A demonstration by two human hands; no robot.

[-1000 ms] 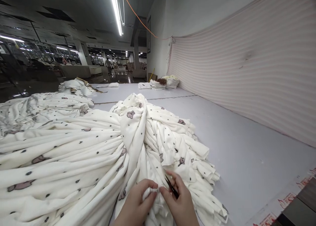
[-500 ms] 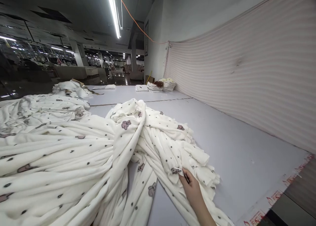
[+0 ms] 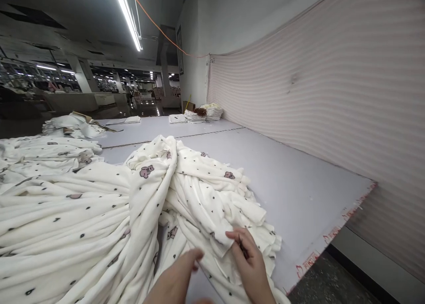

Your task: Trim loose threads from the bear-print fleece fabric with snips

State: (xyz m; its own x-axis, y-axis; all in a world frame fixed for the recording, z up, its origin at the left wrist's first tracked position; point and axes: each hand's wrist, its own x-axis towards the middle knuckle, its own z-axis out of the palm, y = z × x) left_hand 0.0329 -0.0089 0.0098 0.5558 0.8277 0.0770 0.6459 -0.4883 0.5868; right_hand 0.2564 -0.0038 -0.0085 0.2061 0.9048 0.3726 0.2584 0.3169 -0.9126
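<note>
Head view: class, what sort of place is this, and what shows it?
Probably a garment factory floor: a long grey worktable heaped with white printed fleece fabric, stacks of folded white cloth at its far end.

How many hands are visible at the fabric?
2. The left hand is at the bottom centre, open over the fabric; the right hand lies on the fabric, holding a dark tool. No others show nearby.
</note>
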